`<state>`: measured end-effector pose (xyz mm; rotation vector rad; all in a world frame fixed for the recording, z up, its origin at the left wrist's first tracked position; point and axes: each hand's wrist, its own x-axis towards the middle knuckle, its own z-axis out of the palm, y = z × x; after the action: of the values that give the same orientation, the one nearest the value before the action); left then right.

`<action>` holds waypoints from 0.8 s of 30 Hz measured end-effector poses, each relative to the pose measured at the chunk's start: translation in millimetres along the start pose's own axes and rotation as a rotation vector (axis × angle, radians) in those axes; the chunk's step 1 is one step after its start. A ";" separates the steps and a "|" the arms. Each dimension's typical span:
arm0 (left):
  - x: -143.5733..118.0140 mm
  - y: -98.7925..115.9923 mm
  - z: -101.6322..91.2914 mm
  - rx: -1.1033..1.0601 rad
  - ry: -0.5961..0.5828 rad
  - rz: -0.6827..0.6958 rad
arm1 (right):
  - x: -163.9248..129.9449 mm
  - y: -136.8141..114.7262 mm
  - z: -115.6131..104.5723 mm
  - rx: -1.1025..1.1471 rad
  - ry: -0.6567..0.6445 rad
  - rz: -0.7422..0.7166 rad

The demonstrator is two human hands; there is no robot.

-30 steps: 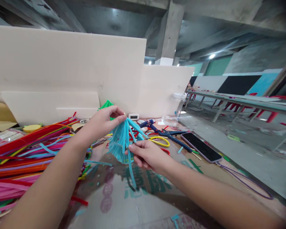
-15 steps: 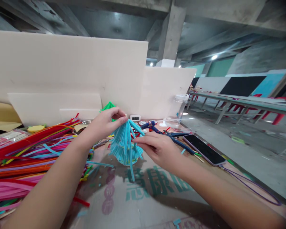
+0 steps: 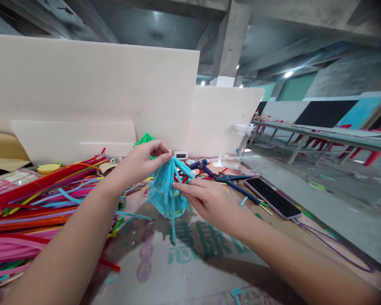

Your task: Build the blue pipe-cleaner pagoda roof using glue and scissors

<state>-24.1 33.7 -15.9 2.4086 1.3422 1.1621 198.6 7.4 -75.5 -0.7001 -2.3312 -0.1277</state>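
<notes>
A cone-shaped tree of light blue pipe cleaners [image 3: 161, 190] stands upright on the cardboard in front of me. My left hand [image 3: 150, 157] pinches its top between thumb and fingers. Several blue strands fan down from there, and one longer strand [image 3: 173, 228] hangs below the rest. At the tree's right side, my right hand [image 3: 206, 199] is closed with fingertips on the blue pipe cleaners. A bit of red shows among the strands near those fingertips. Behind my left hand, a green pipe-cleaner cone [image 3: 145, 139] is partly hidden.
Bundles of coloured pipe cleaners [image 3: 22, 224] cover the left side. Beyond the tree lie a small white digital display [image 3: 180, 155], a blue glue gun [image 3: 203, 167] and dark-handled pliers [image 3: 238, 182]. A phone [image 3: 272, 197] rests at right, near a clear bottle [image 3: 239, 144]. White boards [image 3: 92, 84] stand behind.
My right fingertips have shifted slightly left and inward against the blue strands. My left hand keeps its pinch at the top. The view has tilted a little.
</notes>
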 end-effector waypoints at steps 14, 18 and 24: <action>-0.5 -3.5 -3.9 -0.043 0.035 -0.049 | 2.7 0.2 23.7 0.763 -0.304 0.606; -0.6 -1.9 -2.9 -0.035 0.028 -0.041 | 1.1 -3.1 31.4 1.076 -0.372 0.790; -0.2 1.8 -1.0 0.028 0.027 -0.013 | -2.1 -11.2 34.3 1.288 -0.336 0.898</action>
<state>-23.7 32.3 -14.5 2.4083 1.3894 1.1850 173.8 6.3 -101.7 -0.9564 -1.5964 1.7783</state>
